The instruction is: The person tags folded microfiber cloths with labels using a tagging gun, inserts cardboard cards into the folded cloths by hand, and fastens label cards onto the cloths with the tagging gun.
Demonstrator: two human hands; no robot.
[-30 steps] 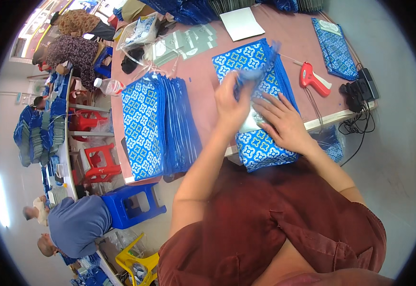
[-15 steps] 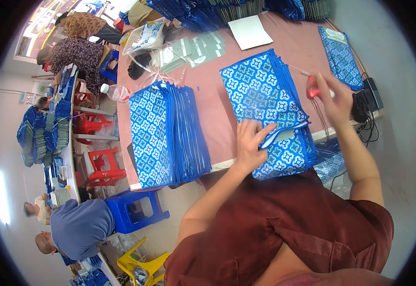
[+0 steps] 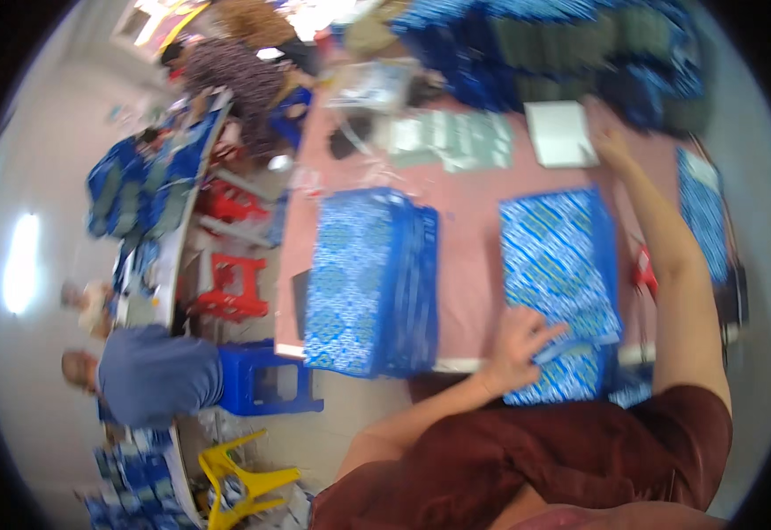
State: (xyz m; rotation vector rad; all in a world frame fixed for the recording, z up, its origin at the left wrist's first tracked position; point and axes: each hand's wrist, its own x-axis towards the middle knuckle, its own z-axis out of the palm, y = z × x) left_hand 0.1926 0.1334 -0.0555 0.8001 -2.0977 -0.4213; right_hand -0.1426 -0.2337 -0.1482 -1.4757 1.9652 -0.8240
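A stack of blue-and-white patterned fabric pieces (image 3: 549,234), perhaps bags, lies in front of me at the table's near edge. My left hand (image 3: 520,349) rests on its near part, thumb and fingers at the raised edge of the top piece, seemingly gripping it. Stretched far forward, my right hand (image 3: 613,148) is beside the right edge of a white sheet or pad (image 3: 562,134). Its fingers are smeared by motion. A red-handled tool (image 3: 643,269) lies to the right of the stack, partly behind my right forearm.
Another patterned stack (image 3: 350,283) stands at the left. Grey-green sheets (image 3: 469,141) and a white basket (image 3: 372,87) lie farther back, before piles of blue goods (image 3: 562,53). A folded patterned piece (image 3: 702,203) lies right. People sit at a long bench leftward, near a blue stool (image 3: 266,380).
My right hand has left the red-handled tool's side and reached forward to the white sheet. My left hand stays on the stack. The whole view has shifted, and it is blurred.
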